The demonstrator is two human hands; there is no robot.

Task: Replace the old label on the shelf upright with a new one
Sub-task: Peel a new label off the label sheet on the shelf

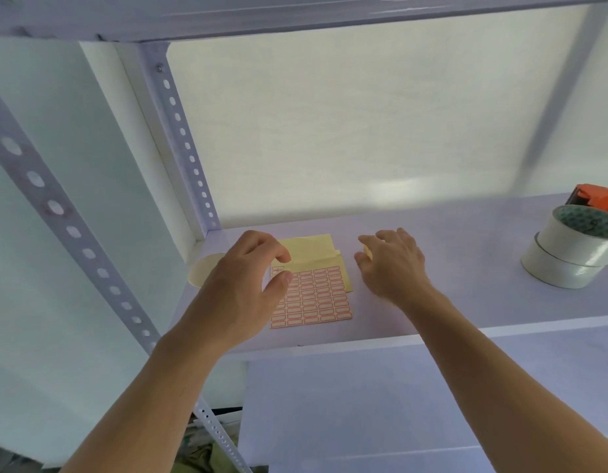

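Observation:
A sheet of red-bordered labels [316,298] lies on the white shelf board [449,302], with yellow backing paper [309,250] folded up behind it. My left hand [244,285] hovers over the sheet's left edge, thumb and forefinger pinched on a small white label [266,278]. My right hand [391,261] is just right of the sheet, palm down and fingers spread, with a small yellow scrap [367,251] showing under its fingertips. The perforated front upright [57,208] runs diagonally on the left and carries a faint pinkish mark. The rear upright [183,131] stands behind.
Two stacked rolls of white tape [568,254] sit on the shelf at the right, with an orange tape dispenser [599,198] behind them. A round cream disc [203,271] lies at the shelf's left end, partly under my left hand. Another shelf board spans overhead.

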